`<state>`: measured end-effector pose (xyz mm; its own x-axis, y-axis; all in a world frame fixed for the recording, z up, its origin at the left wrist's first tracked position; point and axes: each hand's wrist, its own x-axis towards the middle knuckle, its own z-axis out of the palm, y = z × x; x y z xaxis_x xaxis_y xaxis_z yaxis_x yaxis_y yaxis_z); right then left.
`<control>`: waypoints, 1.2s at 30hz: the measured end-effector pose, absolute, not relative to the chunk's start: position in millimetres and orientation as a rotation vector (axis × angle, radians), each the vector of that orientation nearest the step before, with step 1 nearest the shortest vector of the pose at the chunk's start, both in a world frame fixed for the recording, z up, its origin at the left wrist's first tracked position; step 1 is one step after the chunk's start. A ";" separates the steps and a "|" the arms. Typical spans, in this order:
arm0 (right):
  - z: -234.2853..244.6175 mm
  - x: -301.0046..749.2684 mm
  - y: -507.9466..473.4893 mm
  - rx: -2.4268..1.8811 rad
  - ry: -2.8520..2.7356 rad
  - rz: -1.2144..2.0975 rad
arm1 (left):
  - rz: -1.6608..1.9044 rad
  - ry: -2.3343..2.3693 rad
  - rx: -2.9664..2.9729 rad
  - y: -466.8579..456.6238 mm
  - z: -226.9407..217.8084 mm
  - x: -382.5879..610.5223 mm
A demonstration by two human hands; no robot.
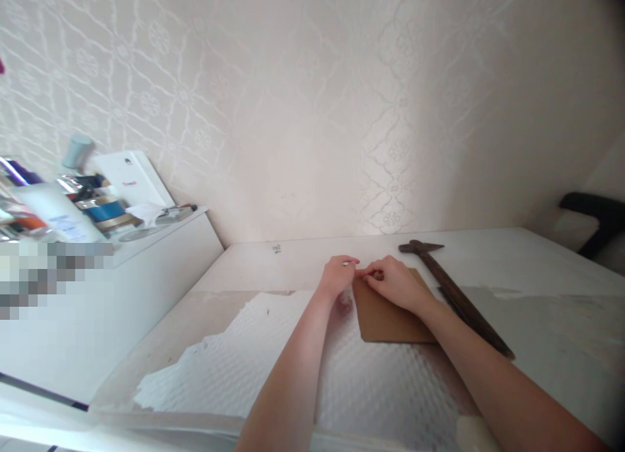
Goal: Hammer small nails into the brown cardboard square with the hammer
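A flat brown piece of cardboard (pixel 390 322) lies at the middle right of the head view, partly covered by my right hand and forearm. At its far left corner my left hand (pixel 339 275) is closed, fingers curled and fingertips close to the other hand. My right hand (pixel 394 284) rests over the cardboard, thumb and fingers pinched together near that corner. Whatever sits between the fingertips is too small to make out. Just right of the cardboard lies a hammer (pixel 459 296), its dark metal head toward the wall and its wooden handle slanting toward me.
White, dimpled sheeting (pixel 219 367) with a ragged edge covers part of the table (pixel 254 260). On the left, a white cabinet (pixel 161 282) holds a white box (pixel 134 178), a tube (pixel 61 211) and rolls of tape (pixel 105 211). A black armrest (pixel 593 208) shows at far right.
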<state>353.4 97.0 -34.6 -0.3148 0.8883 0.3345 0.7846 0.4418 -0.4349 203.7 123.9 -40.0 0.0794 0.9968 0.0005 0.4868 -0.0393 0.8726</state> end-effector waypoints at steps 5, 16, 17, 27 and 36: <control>-30.0 354.3 95.3 -1.450 -2.137 0.208 | 0.842 1.469 1.468 116.0 -31.0 206.1; -25.1 407.7 93.4 -2.321 -1.601 -0.111 | 0.815 1.354 1.270 105.4 -19.3 206.0; -29.0 413.3 94.9 -2.360 -1.603 -0.054 | 0.814 1.343 1.263 105.1 -19.0 205.7; -40.8 430.2 108.4 -2.417 -1.699 0.049 | 0.837 1.307 1.147 106.9 -20.5 200.2; -31.0 423.5 103.3 -2.235 -1.670 -0.032 | 0.836 1.283 1.157 107.4 -22.2 197.3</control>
<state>423.5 103.3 -31.0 0.3048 0.9258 0.2236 0.9336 -0.2440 -0.2625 197.3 107.4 -22.2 0.1458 0.9500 -0.2759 0.1313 0.2579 0.9572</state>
